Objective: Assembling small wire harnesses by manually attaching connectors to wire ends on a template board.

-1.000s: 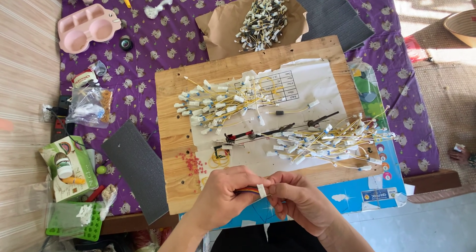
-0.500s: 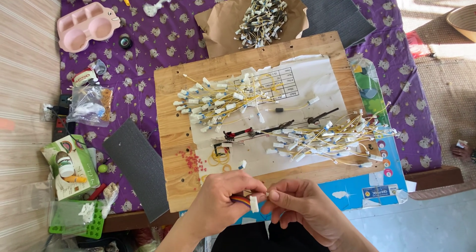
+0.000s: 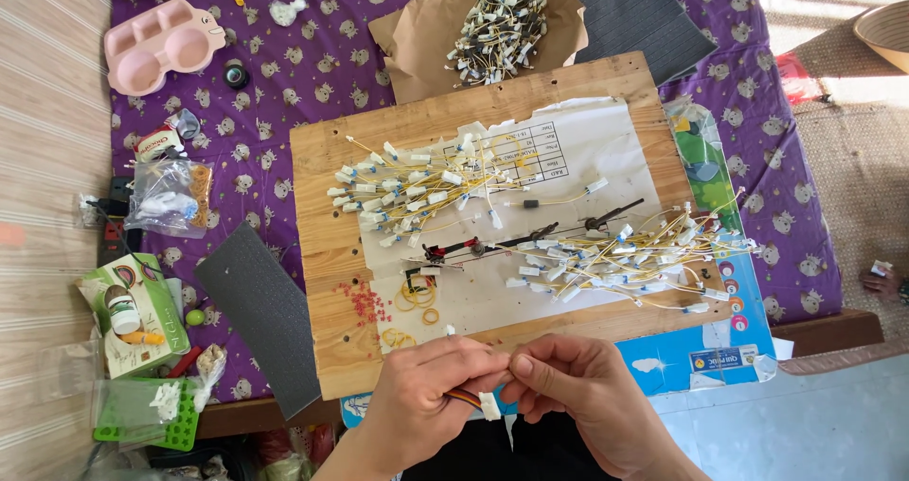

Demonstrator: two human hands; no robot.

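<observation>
Both hands were low at the near edge of the wooden board, pinched together over one small wire lead. Left hand was curled shut, thumb and fingers gripping the lead's coloured wires; the white plug end poked out just below the fingertips. Right hand was closed too, its fingertips meeting the left's right at the lead, though I couldn't tell if it actually gripped the wire or only touched it.

The lead sat between the two hands, just off the board's front edge, above the person's lap.

On the board: a sheet of white paper with two heaps of yellow-wired leads, one heap toward the left, the other heap to the right and spilling over the board's edge. A few yellow rubber bands and a scatter of tiny red bits lay near the front.

Behind the board, a pile of finished bundles lay on brown paper. Purple patterned cloth covered the surface. Pink tray at far left, clear bag nearer, grey foam strip beside the board, blue box under its right corner
</observation>
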